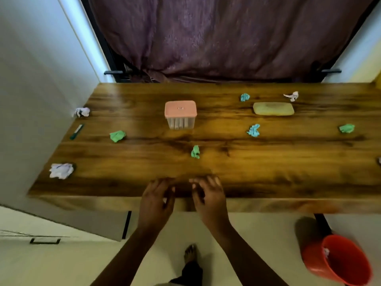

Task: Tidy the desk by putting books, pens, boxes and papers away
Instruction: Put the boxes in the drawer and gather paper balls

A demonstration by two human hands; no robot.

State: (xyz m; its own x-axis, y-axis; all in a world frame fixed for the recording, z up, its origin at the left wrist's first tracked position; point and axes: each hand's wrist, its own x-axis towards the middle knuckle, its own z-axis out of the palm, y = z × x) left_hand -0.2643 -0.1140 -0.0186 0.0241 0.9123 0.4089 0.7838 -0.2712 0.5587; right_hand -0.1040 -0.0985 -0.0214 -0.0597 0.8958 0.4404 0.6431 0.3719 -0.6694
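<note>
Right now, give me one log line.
left hand empty; right hand empty; both at desk near edge; crumpled papers scattered; pen untouched; red bucket on floor

We look down on a wood-grain worktop; a clear box with a pink lid stands mid-width, nearer the far edge; right of it lies a yellow oblong case; by the far edge sit a small blue wad and a white scrap; along the left edge we find a pale wad, a green pen and a larger pale wad; elsewhere lie a left green wad, a middle green wad, a bigger blue wad and a right green wad.
</note>
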